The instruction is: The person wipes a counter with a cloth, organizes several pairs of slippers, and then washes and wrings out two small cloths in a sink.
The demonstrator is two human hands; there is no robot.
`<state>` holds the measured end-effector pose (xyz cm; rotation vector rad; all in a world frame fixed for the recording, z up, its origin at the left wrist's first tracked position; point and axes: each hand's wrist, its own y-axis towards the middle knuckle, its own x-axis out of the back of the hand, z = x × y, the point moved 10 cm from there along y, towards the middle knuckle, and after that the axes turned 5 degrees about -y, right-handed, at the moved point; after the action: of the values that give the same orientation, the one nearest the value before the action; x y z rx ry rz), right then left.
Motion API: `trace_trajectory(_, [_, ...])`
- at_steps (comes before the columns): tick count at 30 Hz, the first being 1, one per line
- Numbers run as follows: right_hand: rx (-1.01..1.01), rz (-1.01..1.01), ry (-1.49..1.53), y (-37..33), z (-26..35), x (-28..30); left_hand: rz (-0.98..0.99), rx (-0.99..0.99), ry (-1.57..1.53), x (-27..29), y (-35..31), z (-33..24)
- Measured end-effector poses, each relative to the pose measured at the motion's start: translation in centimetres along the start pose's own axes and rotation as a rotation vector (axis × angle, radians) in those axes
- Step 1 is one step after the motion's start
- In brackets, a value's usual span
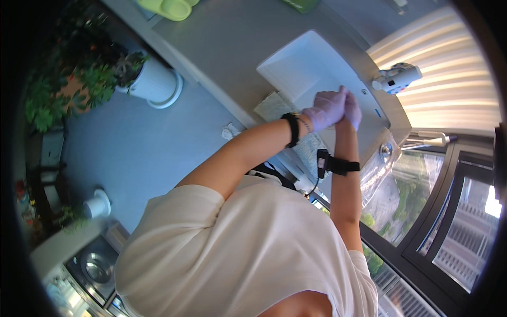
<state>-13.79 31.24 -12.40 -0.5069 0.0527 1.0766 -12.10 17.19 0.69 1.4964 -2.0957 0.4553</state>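
Observation:
Over the white rectangular sink (288, 61), my two hands meet with their fingers bunched together. Both look lavender, as if in thin gloves. My left hand (325, 110) is closed and leans against my right hand (352, 111), which is also closed. Anything held between them is hidden from view. A grey-white cloth (309, 150) lies along the near edge of the sink, partly beneath my left wrist. Black straps circle both forearms, and the right one carries a small black device (322, 162) with a cable.
A white and blue patterned container (398, 78) stands right of the sink. Clear plastic sheeting (376, 171) and a white-handled tool (435, 141) are by the window. Light green slipper-like items (171, 8) sit at the far end. A potted plant (153, 82) stands on the floor at left.

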Motion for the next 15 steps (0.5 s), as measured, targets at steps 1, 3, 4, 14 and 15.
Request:
trace_trajectory(1, [0.178, -0.058, -0.467, -0.1, 2.3, 1.3, -0.021, -0.06, 0.02, -0.1, -0.5, -0.9])
trace_trajectory(3, [0.318, -0.067, -0.487, -3.8, 5.0, -0.5, -0.13, -0.057, 0.022, 1.9, -2.5, -1.9])
trace_trajectory(4, [0.232, -0.053, -0.047, -6.2, 5.0, -1.3, -0.128, 0.0, 0.008, 2.7, -3.0, -2.1])
trace_trajectory(14, [0.201, 0.192, -0.426, -14.4, 6.0, -4.2, -0.268, 0.19, -0.329, 1.1, -5.1, 0.3])
trace_trajectory(15, [0.206, 0.231, -0.444, -14.7, 5.9, -4.6, -0.304, 0.175, -0.347, 0.8, -5.3, 0.7])
